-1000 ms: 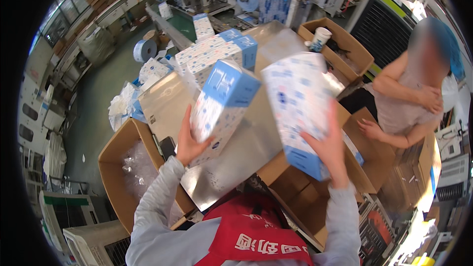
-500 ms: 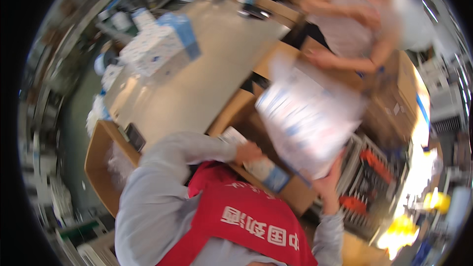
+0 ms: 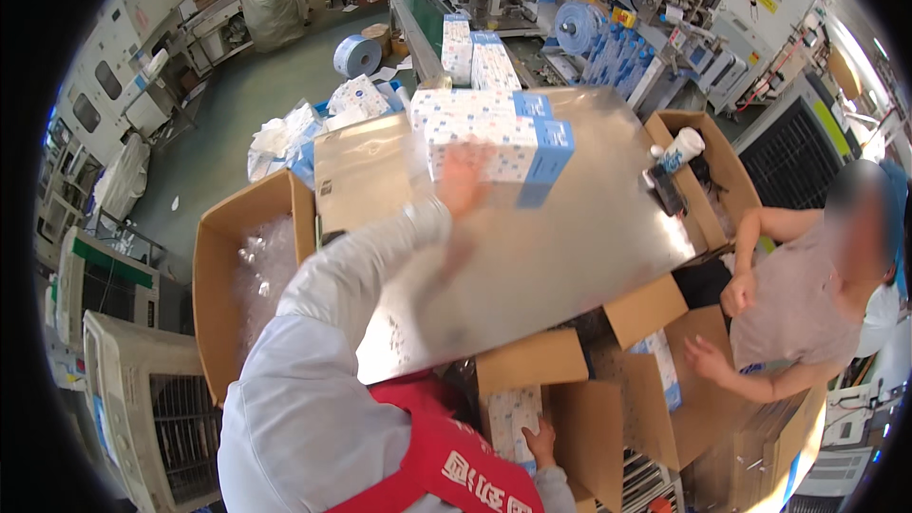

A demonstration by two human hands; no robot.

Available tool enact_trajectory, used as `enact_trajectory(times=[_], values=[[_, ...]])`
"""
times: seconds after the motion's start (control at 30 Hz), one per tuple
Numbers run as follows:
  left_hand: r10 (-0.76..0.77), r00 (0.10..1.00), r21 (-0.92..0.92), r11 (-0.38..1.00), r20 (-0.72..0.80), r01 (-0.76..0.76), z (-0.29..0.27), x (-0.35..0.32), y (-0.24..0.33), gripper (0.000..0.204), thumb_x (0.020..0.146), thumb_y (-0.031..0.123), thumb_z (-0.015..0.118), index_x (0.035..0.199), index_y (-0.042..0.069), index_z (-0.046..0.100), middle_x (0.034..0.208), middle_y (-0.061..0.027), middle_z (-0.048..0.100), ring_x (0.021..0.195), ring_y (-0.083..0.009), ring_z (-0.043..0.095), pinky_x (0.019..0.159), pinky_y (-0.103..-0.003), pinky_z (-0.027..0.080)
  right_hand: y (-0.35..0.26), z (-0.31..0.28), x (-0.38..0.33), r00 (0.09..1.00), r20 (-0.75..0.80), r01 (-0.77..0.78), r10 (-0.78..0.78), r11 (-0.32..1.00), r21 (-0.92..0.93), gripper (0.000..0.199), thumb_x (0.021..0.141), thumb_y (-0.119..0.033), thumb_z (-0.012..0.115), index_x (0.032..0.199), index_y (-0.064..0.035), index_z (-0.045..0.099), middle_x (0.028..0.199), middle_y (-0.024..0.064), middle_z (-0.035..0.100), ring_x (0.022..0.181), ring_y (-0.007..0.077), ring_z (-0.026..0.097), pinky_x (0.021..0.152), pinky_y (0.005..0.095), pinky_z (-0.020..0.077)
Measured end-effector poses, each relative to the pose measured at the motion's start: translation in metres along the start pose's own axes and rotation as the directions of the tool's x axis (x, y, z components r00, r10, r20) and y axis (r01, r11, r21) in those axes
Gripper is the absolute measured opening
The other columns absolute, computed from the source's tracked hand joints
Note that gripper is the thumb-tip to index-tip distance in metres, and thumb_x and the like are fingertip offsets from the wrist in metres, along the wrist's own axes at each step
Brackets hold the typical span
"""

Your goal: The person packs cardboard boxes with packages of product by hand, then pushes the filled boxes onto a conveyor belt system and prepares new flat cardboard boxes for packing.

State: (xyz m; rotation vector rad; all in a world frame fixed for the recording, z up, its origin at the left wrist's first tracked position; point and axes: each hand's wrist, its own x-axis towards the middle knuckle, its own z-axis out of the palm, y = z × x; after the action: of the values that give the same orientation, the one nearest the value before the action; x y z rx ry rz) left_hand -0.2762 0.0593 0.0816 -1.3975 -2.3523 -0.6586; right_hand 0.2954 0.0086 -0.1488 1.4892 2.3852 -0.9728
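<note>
My left hand (image 3: 464,176), slightly blurred with its fingers stretched out, is at the front of several white wrapped packs (image 3: 499,138) with blue spots and blue ends. They stand together on the far part of the metal table (image 3: 560,237). Whether the fingertips touch the nearest pack I cannot tell. My right hand (image 3: 541,445) is low in the view, inside an open cardboard box (image 3: 532,359). Its parted fingers rest along the side of a similar spotted pack (image 3: 513,423) lying there.
A second open box (image 3: 646,309) holding a pack stands to the right, beside a co-worker (image 3: 798,294). At the left is a carton (image 3: 214,275) with clear plastic in it. A white cup (image 3: 684,147) stands at the far right corner. Behind the table, a conveyor (image 3: 418,28) carries more packs.
My view has swung toward the table. The left hand has left the box and reached out to the packs. The right hand, earlier at a large blurred white printed bundle, is now at the boxed pack.
</note>
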Motion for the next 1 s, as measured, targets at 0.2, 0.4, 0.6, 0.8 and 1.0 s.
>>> enact_trajectory(times=[0.2, 0.4, 0.6, 0.8, 1.0], values=[[0.083, 0.961, 0.147, 0.981, 0.265, -0.125, 0.020, 0.041, -0.084, 0.106, 0.061, 0.040, 0.084, 0.149, 0.020, 0.028, 0.134, -0.0238, 0.040, 0.132, -0.0466, 0.028, 0.111, -0.062, 0.014, -0.071, -0.090, -0.016, 0.911, -0.404, 0.113, 0.082, 0.892, 0.437, 0.031, 0.085, -0.004, 0.061, 0.116, 0.0018, 0.059, 0.108, 0.0178, 0.059, 0.098, 0.0301, 0.061, 0.086, 0.0359, 0.0494], [0.025, 0.993, -0.024, 0.999, 0.113, -0.022, -0.014, 0.000, -0.067, 0.098, 0.063, 0.018, 0.077, 0.148, 0.018, 0.030, 0.106, -0.0168, 0.049, 0.098, -0.0346, 0.045, 0.089, -0.045, 0.037, -0.256, -0.197, 0.069, 0.709, -0.533, 0.543, -0.462, 0.840, -0.006, 0.029, 0.087, -0.005, 0.063, 0.115, 0.0017, 0.057, 0.120, 0.0165, 0.056, 0.111, 0.0335, 0.054, 0.096, 0.0402, 0.0428], [0.181, 0.983, -0.310, 0.937, 0.034, -0.162, -0.093, -0.144, -0.063, 0.075, 0.068, 0.013, 0.072, 0.137, 0.009, 0.043, 0.114, -0.0179, 0.053, 0.111, -0.0376, 0.048, 0.094, -0.046, 0.041, -0.470, -0.209, 0.124, 0.403, 0.080, 0.740, -0.912, 0.273, -0.615, 0.109, 0.054, -0.027, 0.087, 0.145, -0.0073, 0.031, 0.147, 0.0208, 0.030, 0.138, 0.0379, 0.025, 0.111, 0.0583, 0.0220], [-0.608, 0.755, -0.359, 0.780, -0.243, 0.513, -0.146, -0.288, -0.135, 0.049, 0.075, 0.000, 0.059, 0.123, 0.003, 0.053, 0.115, -0.0185, 0.056, 0.110, -0.0400, 0.051, 0.096, -0.047, 0.041, -0.434, -0.149, 0.122, 0.469, 0.245, 0.866, -0.849, 0.388, -0.315, 0.113, 0.053, -0.035, 0.086, 0.147, -0.0077, 0.030, 0.112, 0.0153, 0.052, 0.106, 0.0347, 0.050, 0.097, 0.0533, 0.0360], [-0.925, 0.360, 0.334, 0.380, 0.123, 0.863, -0.101, -0.417, -0.250, 0.046, 0.076, 0.001, 0.057, 0.122, 0.006, 0.057, 0.114, -0.0196, 0.061, 0.104, -0.0371, 0.058, 0.091, -0.044, 0.047, -0.417, -0.189, 0.110, 0.671, -0.181, 0.720, -0.719, 0.690, -0.073, 0.102, 0.060, -0.012, 0.085, 0.146, -0.0025, 0.030, 0.118, 0.0161, 0.054, 0.109, 0.0353, 0.053, 0.092, 0.0416, 0.0427]])
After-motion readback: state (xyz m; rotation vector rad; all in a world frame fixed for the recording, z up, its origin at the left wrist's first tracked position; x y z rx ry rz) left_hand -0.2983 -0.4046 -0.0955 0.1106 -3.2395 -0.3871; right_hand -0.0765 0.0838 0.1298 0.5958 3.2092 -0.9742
